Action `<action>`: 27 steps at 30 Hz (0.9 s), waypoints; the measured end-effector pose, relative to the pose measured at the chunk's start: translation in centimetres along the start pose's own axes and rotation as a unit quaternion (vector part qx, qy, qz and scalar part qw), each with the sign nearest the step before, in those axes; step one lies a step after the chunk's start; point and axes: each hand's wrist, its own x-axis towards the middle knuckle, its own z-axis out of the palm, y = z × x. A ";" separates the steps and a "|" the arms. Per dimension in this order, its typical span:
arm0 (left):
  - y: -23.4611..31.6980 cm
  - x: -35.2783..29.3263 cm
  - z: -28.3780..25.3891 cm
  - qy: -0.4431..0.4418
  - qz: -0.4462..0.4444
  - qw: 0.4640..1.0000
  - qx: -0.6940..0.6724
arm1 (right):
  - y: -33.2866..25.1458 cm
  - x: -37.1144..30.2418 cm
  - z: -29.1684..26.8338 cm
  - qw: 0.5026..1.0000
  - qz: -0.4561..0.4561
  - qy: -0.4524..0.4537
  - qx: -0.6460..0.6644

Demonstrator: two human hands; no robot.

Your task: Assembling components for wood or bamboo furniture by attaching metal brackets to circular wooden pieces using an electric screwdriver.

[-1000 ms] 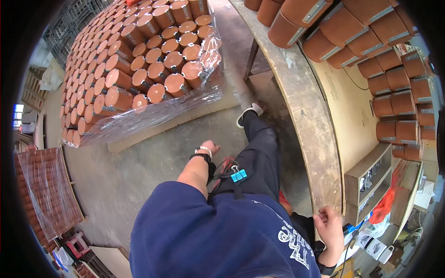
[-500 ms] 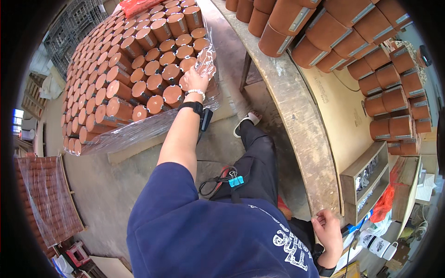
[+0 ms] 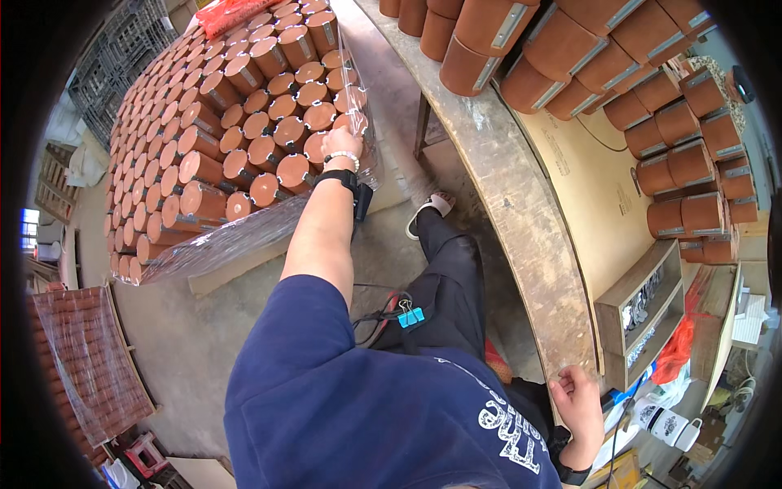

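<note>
My left hand point(image 3: 342, 143) reaches forward to the near right corner of a large stack of reddish-brown cylinders point(image 3: 291, 132) with metal strips on their sides. Its curled fingers are closed on the clear plastic film point(image 3: 363, 151) that wraps the stack, beside the lower cylinders at that corner. My right hand point(image 3: 580, 401) is by the edge of the wooden bench point(image 3: 521, 220), its fingers loosely curled with nothing visible in them. Both wrists wear black bands.
More brown cylinders point(image 3: 562, 49) are piled on the bench. A wooden box of metal parts point(image 3: 639, 314) stands there beside a red bag point(image 3: 674, 354) and a white bottle point(image 3: 666, 424). Red plastic point(image 3: 232, 12) lies on the stack. Another wrapped stack point(image 3: 90, 359) is at the left.
My left hand is curled tighter and sits slightly lower beside the film. The view has shifted a little. My right hand stays by the bench edge.
</note>
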 end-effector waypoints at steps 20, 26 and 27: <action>4.0 -3.9 6.7 0.022 0.143 0.990 0.010 | -1.3 0.6 -0.2 0.999 0.048 -0.021 -0.007; 4.3 -3.3 6.8 0.074 0.139 0.986 0.046 | -0.8 -0.8 -0.8 0.996 0.083 -0.002 -0.017; 4.7 -3.6 6.3 0.045 0.111 0.993 0.018 | -0.7 -0.9 -0.7 0.996 0.084 -0.001 -0.016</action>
